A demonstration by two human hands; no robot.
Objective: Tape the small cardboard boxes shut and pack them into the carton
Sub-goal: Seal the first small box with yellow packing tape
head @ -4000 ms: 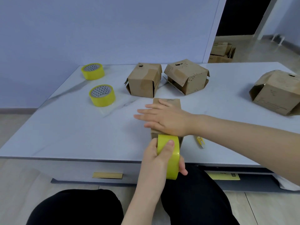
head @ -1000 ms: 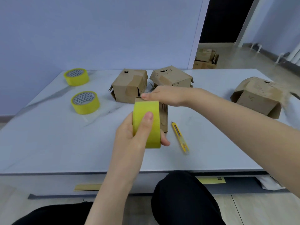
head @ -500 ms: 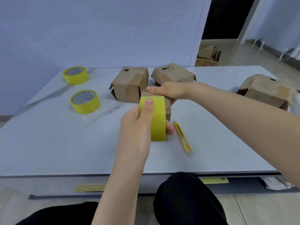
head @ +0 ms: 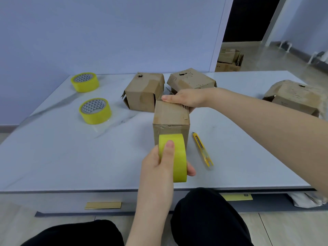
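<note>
Now | small box (head: 171,119) at frame centre | left hand (head: 159,167) grips tape roll (head: 177,157) at its near face | right hand (head: 186,100) clasps far end | judgement: pull tape taut, centred on seam, rub flat.

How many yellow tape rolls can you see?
3. The held roll is in the left hand, in front of the nearest box. Two lie flat on the left of the table: the near roll and the far roll. More could hide behind boxes.

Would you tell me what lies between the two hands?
Head view: the small brown cardboard box stands between the right hand and the left hand gripping a yellow tape roll.
</note>
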